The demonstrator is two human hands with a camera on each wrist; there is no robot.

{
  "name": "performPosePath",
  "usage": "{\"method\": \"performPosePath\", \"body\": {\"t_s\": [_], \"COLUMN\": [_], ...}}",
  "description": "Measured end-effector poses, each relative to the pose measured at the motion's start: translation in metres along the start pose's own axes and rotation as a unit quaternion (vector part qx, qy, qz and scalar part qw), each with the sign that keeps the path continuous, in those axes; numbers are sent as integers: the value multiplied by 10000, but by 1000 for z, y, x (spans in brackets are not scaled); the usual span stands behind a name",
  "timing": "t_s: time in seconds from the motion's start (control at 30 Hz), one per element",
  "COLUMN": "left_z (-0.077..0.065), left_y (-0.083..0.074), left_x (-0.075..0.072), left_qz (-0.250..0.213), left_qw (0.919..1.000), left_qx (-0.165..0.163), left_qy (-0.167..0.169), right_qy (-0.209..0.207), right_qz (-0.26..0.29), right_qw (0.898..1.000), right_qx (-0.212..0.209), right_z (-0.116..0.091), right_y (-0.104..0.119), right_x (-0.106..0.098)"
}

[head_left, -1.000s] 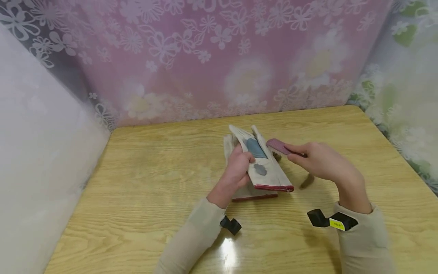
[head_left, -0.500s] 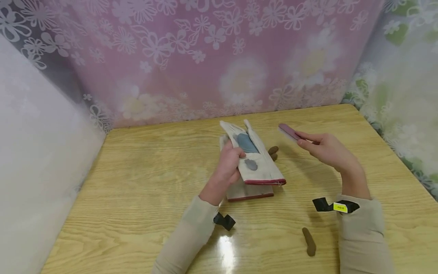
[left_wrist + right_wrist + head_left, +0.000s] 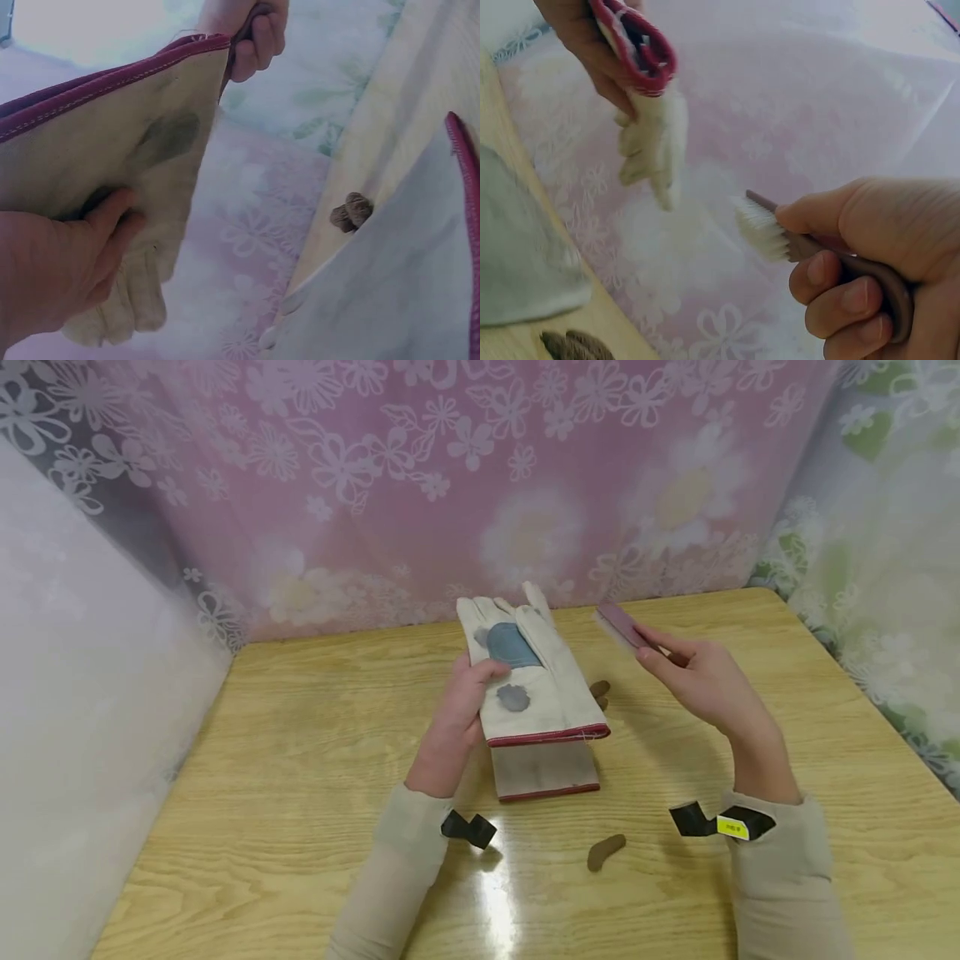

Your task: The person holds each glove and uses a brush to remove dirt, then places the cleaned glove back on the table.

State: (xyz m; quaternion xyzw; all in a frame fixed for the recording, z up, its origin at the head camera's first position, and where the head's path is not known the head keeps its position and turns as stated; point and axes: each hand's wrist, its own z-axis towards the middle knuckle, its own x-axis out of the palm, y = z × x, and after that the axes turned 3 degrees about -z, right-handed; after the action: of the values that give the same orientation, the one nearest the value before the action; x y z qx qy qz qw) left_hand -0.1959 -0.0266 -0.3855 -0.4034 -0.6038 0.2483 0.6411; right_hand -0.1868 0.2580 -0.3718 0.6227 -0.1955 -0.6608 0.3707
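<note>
My left hand (image 3: 455, 706) grips a white cloth work glove (image 3: 551, 693) by its side, thumb on top near the blue patch. The glove has grey smudges, a red-trimmed cuff, and fingers pointing away from me; the left wrist view shows a dark stain (image 3: 171, 137) on its other face. In my right hand (image 3: 708, 685) is a mauve brush (image 3: 619, 623), its white bristles (image 3: 762, 230) apart from the glove. Beneath the held glove lies a second glove (image 3: 546, 772) on the table, mostly hidden except for its cuff end.
A curved brown piece (image 3: 606, 852) lies on the wooden table (image 3: 322, 760) nearer to me. More brown lumps (image 3: 598, 692) sit at the right of the lower glove, partly hidden in the head view. A pink floral curtain (image 3: 375, 485) hangs behind the table.
The brush has moved up and away from the glove. A brown piece dropped beside the gloves, then shifted left on the table. My left hand has raised the glove and turned it flatter toward me.
</note>
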Motion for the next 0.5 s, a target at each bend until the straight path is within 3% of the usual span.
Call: {"method": "performPosePath", "body": {"t_s": [0.17, 0.37, 0.43, 0.5], "left_z": [-8, -18, -21, -25], "left_y": [-13, -24, -26, -28], "left_x": [-6, -10, -9, -8], "left_qz": [-333, -999, -1130, -1218], "left_qw": [9983, 9884, 9847, 9815], "left_qx": [321, 507, 558, 594], "left_qy": [342, 1022, 1208, 1351], "right_qy": [-246, -392, -378, -307], "right_qz": [266, 1063, 1672, 2455], "right_qw": [9991, 9934, 9851, 9687], "right_qx": [-201, -158, -107, -206], "right_z": [-3, -5, -5, -5], "right_y": [13, 31, 38, 45], "right_x": [4, 10, 14, 19]}}
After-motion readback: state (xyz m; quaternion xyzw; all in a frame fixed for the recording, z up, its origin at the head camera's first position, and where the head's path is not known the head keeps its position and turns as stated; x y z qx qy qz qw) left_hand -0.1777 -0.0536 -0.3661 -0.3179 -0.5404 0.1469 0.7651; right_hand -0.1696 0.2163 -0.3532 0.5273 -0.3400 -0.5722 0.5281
